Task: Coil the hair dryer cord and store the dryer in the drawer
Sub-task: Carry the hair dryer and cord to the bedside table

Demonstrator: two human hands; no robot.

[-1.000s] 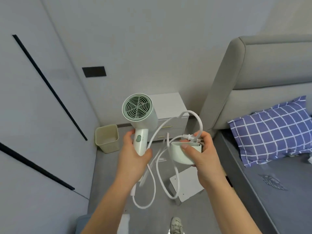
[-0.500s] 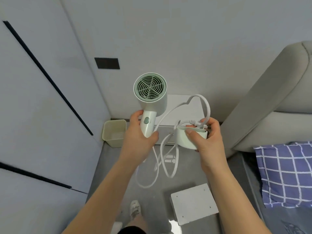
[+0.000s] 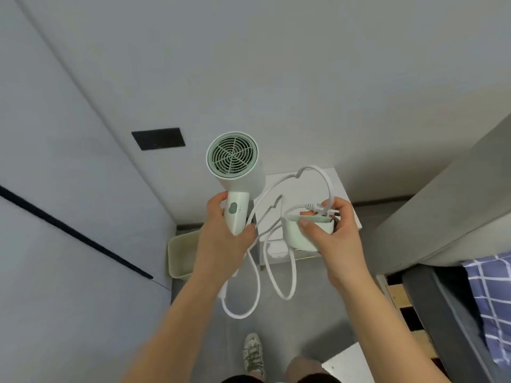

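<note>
The grey wall (image 3: 304,64) filled most of the view, with a black plate (image 3: 158,138) set in it. The bed (image 3: 442,313), with its padded headboard (image 3: 456,203) and a blue checked pillow (image 3: 492,286), stood at the right. A white nightstand (image 3: 345,200) stood against the wall between the bed and a pale bin (image 3: 179,252) on the floor. Its drawer front (image 3: 276,251) was largely hidden behind the hands and cord.

The hair dryer (image 3: 235,167) was held in the air, in front of the nightstand and above the floor, with its rear grille facing the camera. The left hand (image 3: 221,244) was closed round the dryer's handle. The right hand (image 3: 337,239), level with it and just beside, gripped a pale green cup-shaped attachment (image 3: 301,236), thumb on its near face.

The white cord (image 3: 315,168) was uncoiled. It hung from the handle in two slack loops between the forearms and arched up over the right hand. The plug (image 3: 313,207) was pinched under the right fingers at the attachment's rim.
</note>
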